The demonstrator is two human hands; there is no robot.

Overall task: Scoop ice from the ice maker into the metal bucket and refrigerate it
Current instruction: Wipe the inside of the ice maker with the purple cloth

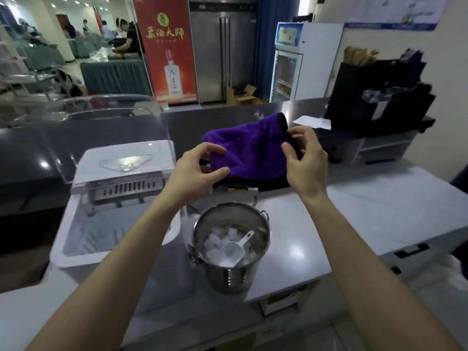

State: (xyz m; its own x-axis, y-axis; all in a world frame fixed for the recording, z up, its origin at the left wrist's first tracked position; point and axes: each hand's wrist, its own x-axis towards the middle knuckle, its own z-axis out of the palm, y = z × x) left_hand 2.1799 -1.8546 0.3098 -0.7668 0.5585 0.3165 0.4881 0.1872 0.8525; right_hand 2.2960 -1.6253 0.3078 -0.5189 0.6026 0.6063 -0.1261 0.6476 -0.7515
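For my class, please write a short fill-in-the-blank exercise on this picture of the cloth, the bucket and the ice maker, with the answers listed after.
1. The left hand and the right hand both grip a cloth whose colour is ____.
2. The metal bucket holds ice and a scoop whose colour is ____.
3. The bucket stands on the person's ____ side of the ice maker.

Missing words: purple; white; right.

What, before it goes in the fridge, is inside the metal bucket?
The metal bucket holds ice cubes with a translucent white scoop lying on top, handle up toward the rim. The ice hides the bucket's bottom, so how deep it goes cannot be seen.
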